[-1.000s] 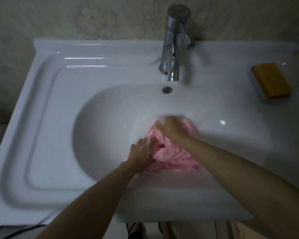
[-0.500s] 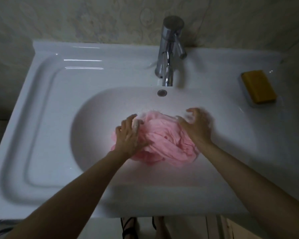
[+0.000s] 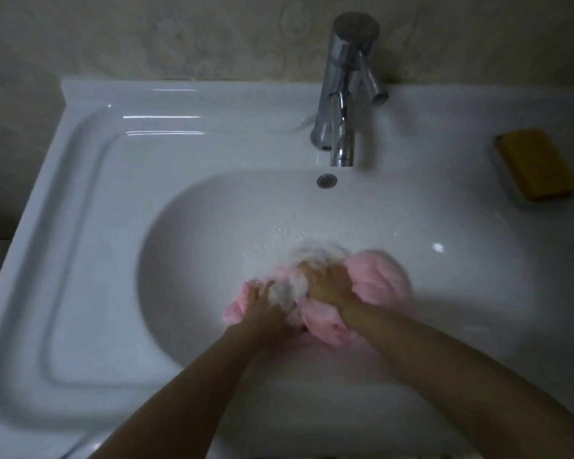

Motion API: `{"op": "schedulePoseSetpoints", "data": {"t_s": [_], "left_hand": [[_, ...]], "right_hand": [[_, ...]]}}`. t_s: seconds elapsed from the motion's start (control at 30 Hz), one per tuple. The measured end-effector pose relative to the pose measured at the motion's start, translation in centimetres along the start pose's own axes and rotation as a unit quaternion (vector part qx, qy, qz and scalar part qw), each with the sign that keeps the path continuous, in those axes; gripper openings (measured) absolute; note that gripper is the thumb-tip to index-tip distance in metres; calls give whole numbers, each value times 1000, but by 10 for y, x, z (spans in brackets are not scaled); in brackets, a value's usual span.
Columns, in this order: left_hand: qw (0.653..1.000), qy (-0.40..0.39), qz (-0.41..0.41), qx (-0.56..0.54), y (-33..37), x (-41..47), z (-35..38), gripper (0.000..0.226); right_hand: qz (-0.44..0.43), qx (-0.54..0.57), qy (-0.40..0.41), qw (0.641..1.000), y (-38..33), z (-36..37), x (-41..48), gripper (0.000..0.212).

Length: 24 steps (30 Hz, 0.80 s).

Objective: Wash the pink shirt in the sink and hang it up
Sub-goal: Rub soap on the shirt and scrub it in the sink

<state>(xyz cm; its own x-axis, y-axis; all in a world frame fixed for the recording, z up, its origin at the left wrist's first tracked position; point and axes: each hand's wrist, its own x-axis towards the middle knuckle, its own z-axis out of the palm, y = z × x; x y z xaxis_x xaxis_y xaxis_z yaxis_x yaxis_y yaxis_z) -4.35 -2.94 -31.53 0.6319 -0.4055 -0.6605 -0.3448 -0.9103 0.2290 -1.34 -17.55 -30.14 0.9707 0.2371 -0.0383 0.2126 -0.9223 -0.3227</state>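
Stage: mid-wash, by my read. Scrubbing was under way, nothing further.
Done: shirt was in the sink, wet and lathered, judging by the foam.
Left: rinse, wring, hang up. No hanger or line showed in view.
Shirt place: in the bowl bottom, under and between both hands. The biggest bulge sat just right of the right hand, and a small fold poked out left of the left hand.
Right hand: fingers were curled and clamped on a bunch of the shirt, knuckles up.
Left hand: lay on the shirt with its fingertips buried in foam. It was blurred, so I cannot tell grip from press.
Hands: close together, with foam in the gap between them.
Shirt material: thin soft pink cloth, limp when wet, wadded into a wrinkled, puffy lump. It should wring easily.
Foam: white and frothy, between the hands and just ahead of the fingertips. Fine droplets dotted the bowl beyond that.
Sink material: white glazed ceramic, glossy, with a smooth oval bowl. A flat ledge with a raised edge lay well left of the left hand.
Tap: a chrome cylinder with a short lever, straight ahead of the hands. I could make out no stream.
Overflow hole: a small metal ring, ahead of the hands and below the tap.
Soap bar: a yellow-orange rounded block on a pale dish, well right of and beyond the right hand.
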Motion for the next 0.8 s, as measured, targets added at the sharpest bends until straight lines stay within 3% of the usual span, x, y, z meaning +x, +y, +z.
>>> {"op": "schedulePoseSetpoints", "data": {"t_s": [0.07,0.13,0.17,0.2,0.27,0.33,0.43,0.53,0.57,0.7,0.73,0.8], "left_hand": [[1000,10,13,-9,-4,10,6,76],[999,22,30,-7,-4,8,3,77],[999,29,33,-20,-2,3,-1,69],[998,39,28,-35,-1,1,-4,62],[1000,3,24,-20,3,-6,-18,59],[999,-33,13,-34,8,-6,-21,59],[993,14,13,-118,11,-4,-20,46],[992,18,13,-123,9,-4,-22,55],[993,17,11,-117,9,-5,-23,57],[994,-86,7,-63,11,-6,-14,51],[994,-80,19,-69,10,-5,-8,51],[994,-23,37,-96,11,-8,-3,57]], "right_hand": [[81,6,-71,994,20,-5,40,36],[165,13,-54,985,11,-11,49,16],[194,61,-48,978,-3,-13,37,22],[188,116,-39,975,-16,-17,19,29],[110,161,-56,979,-38,-22,-22,23],[41,78,-115,989,-28,-17,-31,13],[109,1,-95,989,0,-8,14,24],[123,38,-59,990,4,-6,30,43],[133,45,-80,987,-8,-11,17,44],[54,51,-181,981,-19,-14,-42,24],[77,36,-173,981,-14,-12,-36,18],[125,18,-68,990,-3,0,-3,10]]}}
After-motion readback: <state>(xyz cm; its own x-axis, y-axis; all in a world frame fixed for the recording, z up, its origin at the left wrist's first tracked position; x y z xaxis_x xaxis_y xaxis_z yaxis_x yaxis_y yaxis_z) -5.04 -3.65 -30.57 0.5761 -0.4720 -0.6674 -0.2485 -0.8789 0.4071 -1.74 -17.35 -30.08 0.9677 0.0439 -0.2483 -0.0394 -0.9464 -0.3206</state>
